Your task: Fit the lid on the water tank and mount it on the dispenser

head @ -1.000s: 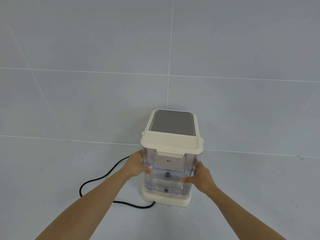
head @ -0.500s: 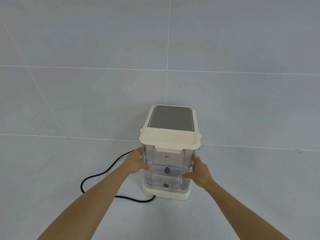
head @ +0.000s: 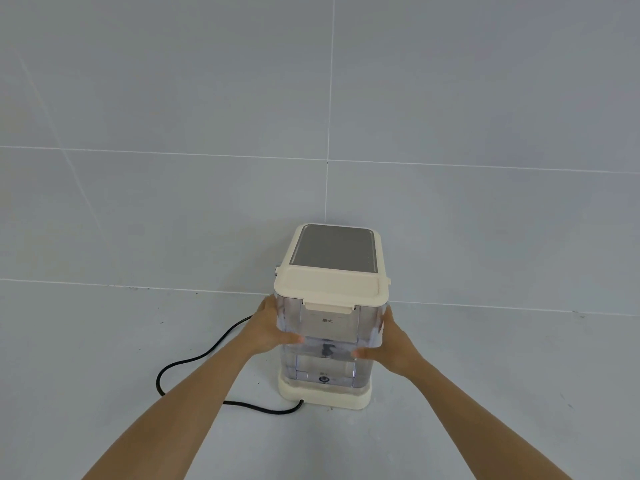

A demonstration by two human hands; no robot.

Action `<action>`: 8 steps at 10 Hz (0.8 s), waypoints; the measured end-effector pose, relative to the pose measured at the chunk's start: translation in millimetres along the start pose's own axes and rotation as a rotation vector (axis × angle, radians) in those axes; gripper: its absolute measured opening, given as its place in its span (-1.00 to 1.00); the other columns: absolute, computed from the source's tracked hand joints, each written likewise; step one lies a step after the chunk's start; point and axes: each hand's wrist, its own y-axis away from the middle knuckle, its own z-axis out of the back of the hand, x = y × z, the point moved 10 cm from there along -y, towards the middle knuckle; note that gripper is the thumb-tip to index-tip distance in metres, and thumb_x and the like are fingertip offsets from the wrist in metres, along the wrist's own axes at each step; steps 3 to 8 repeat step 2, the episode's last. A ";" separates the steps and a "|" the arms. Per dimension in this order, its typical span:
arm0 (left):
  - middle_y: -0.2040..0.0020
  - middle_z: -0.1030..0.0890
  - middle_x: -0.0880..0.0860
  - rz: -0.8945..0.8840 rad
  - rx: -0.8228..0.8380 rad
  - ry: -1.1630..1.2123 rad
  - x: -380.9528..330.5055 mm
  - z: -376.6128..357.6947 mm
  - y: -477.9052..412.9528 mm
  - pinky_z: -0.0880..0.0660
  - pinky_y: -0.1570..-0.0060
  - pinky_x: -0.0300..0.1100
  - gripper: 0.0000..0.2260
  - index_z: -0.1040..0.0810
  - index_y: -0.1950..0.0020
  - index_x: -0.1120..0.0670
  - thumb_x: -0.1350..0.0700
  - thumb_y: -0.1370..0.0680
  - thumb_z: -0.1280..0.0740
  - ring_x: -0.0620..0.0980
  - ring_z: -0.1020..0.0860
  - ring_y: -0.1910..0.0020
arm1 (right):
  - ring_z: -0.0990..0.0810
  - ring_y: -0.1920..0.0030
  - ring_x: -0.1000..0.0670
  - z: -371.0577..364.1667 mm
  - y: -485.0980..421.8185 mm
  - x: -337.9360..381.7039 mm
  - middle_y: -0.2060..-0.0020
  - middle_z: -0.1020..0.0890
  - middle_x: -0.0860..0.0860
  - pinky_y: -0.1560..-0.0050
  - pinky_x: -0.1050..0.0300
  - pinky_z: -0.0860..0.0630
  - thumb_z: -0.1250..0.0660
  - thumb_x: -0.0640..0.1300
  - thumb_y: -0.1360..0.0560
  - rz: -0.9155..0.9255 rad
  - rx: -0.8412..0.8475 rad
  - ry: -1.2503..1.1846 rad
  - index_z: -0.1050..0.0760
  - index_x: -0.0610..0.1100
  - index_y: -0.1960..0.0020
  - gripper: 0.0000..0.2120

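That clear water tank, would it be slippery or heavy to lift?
The water tank looks rigid and smooth-walled, so probably slippery; both hands, left hand and right hand, clamp its sides. It seems nearly empty, so likely light.

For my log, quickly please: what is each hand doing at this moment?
Left hand: closed on the left side of the water tank.
Right hand: closed on the tank's right side.

Both arms reach forward, left hand point(head: 268, 327) and right hand point(head: 393, 342) clasping inward.
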 end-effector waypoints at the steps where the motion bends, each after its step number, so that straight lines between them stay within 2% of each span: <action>1: -0.43 -0.19 -0.03 -0.042 -0.053 0.075 -14.8 15.3 7.4 -0.21 -0.40 -0.13 0.01 -0.04 -0.45 0.12 -0.08 -0.19 -0.57 0.00 -0.18 -0.46 | -0.15 -0.49 -0.11 12.0 7.0 14.9 -0.53 -0.04 -0.05 -0.45 -0.07 -0.22 -0.48 0.05 -0.28 0.047 -0.019 -0.033 0.30 -0.11 -0.48 0.13; 2: -0.39 -0.13 -0.22 -0.148 -0.131 -0.009 -43.3 29.2 15.7 -0.11 -0.47 -0.08 -0.25 -0.01 -0.34 0.00 -0.04 -0.37 -0.47 -0.09 -0.09 -0.43 | 0.01 -0.52 -0.06 26.7 13.7 31.1 -0.53 0.16 -0.01 -0.48 0.00 -0.08 -0.37 0.08 -0.38 0.103 -0.067 -0.051 0.42 -0.12 -0.45 0.07; 8: -0.39 -0.13 -0.22 -0.148 -0.131 -0.009 -43.3 29.2 15.7 -0.11 -0.47 -0.08 -0.25 -0.01 -0.34 0.00 -0.04 -0.37 -0.47 -0.09 -0.09 -0.43 | 0.01 -0.52 -0.06 26.7 13.7 31.1 -0.53 0.16 -0.01 -0.48 0.00 -0.08 -0.37 0.08 -0.38 0.103 -0.067 -0.051 0.42 -0.12 -0.45 0.07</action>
